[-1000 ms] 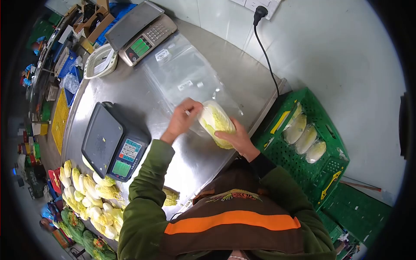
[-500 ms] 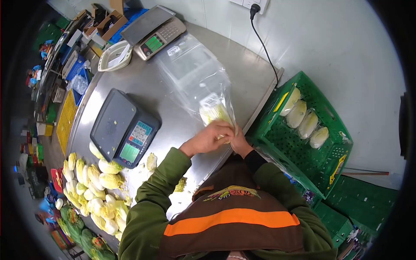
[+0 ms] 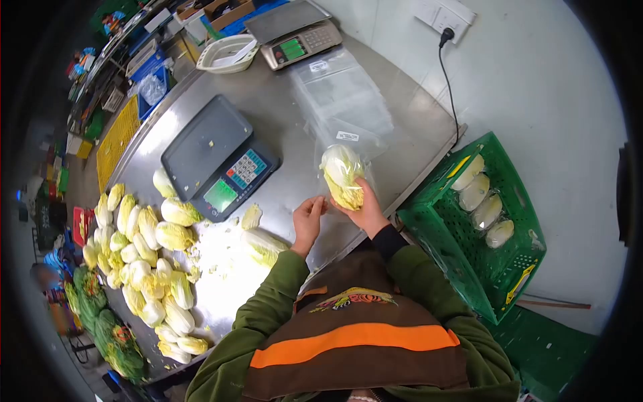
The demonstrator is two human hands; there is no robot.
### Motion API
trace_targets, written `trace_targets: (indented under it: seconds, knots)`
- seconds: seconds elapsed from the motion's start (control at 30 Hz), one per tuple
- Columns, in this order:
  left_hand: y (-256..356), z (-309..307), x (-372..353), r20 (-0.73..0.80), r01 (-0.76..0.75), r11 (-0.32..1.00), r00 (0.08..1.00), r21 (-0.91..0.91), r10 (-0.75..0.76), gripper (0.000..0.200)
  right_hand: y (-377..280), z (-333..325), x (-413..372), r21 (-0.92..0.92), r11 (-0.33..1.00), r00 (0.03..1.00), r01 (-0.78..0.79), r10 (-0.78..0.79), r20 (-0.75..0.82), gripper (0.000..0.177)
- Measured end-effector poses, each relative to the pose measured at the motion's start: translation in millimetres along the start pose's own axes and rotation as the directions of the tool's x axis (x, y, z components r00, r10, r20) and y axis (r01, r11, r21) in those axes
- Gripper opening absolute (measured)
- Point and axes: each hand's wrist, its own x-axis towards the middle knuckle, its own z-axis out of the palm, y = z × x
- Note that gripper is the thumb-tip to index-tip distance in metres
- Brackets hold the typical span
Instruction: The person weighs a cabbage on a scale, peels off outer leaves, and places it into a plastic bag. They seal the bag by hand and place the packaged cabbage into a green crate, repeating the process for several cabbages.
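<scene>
My right hand [image 3: 365, 211] grips a small napa cabbage in a clear plastic bag [image 3: 341, 175], held upright just above the steel table [image 3: 281, 114]. My left hand [image 3: 308, 221] is next to it on the left, fingers loosely curled, touching the bag's lower edge. A stack of flat clear bags [image 3: 341, 100] lies on the table beyond the cabbage. A loose cabbage [image 3: 262, 244] rests on the table near my left forearm.
A digital scale [image 3: 218, 157] stands left of my hands, a second scale [image 3: 295, 33] at the far end beside a white basket [image 3: 228, 52]. Several bare cabbages [image 3: 144, 268] lie piled at the left. A green crate [image 3: 482, 221] with bagged cabbages sits at the right.
The bagged cabbage has come up off the table in my right hand. My left hand has slid off it to the bag's lower edge. The view has shifted left.
</scene>
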Motion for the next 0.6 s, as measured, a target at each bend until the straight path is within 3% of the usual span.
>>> trace_targets:
  seconds: [0.03, 0.1, 0.13, 0.17, 0.23, 0.27, 0.3, 0.37, 0.4, 0.47, 0.5, 0.53, 0.57, 0.6]
  knots:
    - [-6.0, -3.7, -14.8, -0.015, 0.005, 1.0, 1.0, -0.007, -0.005, 0.023, 8.6, -5.5, 9.5, -0.01, 1.0, 1.0, -0.014, 0.014, -0.002, 0.047]
    - [-15.7, -12.0, -51.4, 0.199, 0.015, 0.982, 0.978, 0.19, -0.053, 0.022, 24.6, -18.0, 36.5, -0.257, 0.918, 0.944, 0.303, -0.326, -0.05, 0.049]
    - [-21.0, -14.2, -66.8, 0.31, 0.094, 0.991, 0.943, 0.095, -0.12, 0.028, 21.4, -16.5, 44.2, -0.173, 0.961, 0.967, 0.216, -0.235, -0.097, 0.049]
    - [-16.7, -14.3, -69.5, 0.305, 0.096, 0.991, 0.945, 0.097, -0.121, 0.028, 25.4, -20.8, 48.6, -0.172, 0.962, 0.969, 0.211, -0.23, -0.096, 0.049]
    - [-9.5, -12.8, -78.3, -0.055, -0.091, 0.933, 0.992, 0.349, 0.117, 0.056, 30.6, -33.7, 52.3, -0.194, 0.96, 0.97, 0.2, -0.222, -0.101, 0.049]
    - [-1.8, -12.3, -78.3, -0.06, -0.102, 0.876, 0.987, 0.471, 0.147, 0.082, 30.6, -10.4, 29.1, -0.202, 0.96, 0.967, 0.195, -0.222, -0.123, 0.053]
    - [1.5, -10.9, -78.5, -0.059, -0.097, 0.88, 0.988, 0.464, 0.14, 0.082, 35.5, -12.9, 29.5, -0.208, 0.959, 0.966, 0.194, -0.224, -0.131, 0.053]
    - [11.8, -6.9, -71.1, 0.038, -0.199, 0.657, 0.967, 0.727, 0.251, 0.091, 38.0, -9.7, 37.5, -0.28, 0.931, 0.93, 0.234, -0.298, -0.216, 0.058]
    - [17.5, -4.6, -68.5, 0.044, -0.205, 0.657, 0.967, 0.726, 0.252, 0.091, 39.5, -7.5, 40.7, -0.291, 0.92, 0.923, 0.261, -0.326, -0.204, 0.062]
    - [25.4, 0.6, -67.3, -0.009, -0.144, 0.619, 0.971, 0.772, 0.238, 0.064, 40.9, -11.8, 49.7, -0.372, 0.879, 0.895, 0.3, -0.394, -0.21, 0.062]
    - [25.8, -0.1, -62.1, 0.0, -0.145, 0.618, 0.974, 0.773, 0.228, 0.064, 42.1, -13.4, 51.7, -0.451, 0.831, 0.866, 0.326, -0.454, -0.209, 0.063]
    - [26.2, -2.8, -55.3, 0.032, -0.127, 0.574, 0.984, 0.809, 0.173, 0.045, 44.4, -15.7, 53.2, -0.415, 0.81, 0.864, 0.414, -0.493, -0.099, 0.061]
    - [24.5, -5.7, -54.4, 0.061, -0.112, 0.528, 0.992, 0.842, 0.114, 0.03, 41.5, -18.2, 56.1, -0.414, 0.813, 0.863, 0.41, -0.493, -0.114, 0.061]
    - [22.4, -6.0, -59.9, 0.019, -0.2, 0.552, 0.948, 0.809, 0.316, 0.02, 36.3, -21.5, 59.6, -0.435, 0.791, 0.813, 0.43, -0.549, -0.194, 0.058]
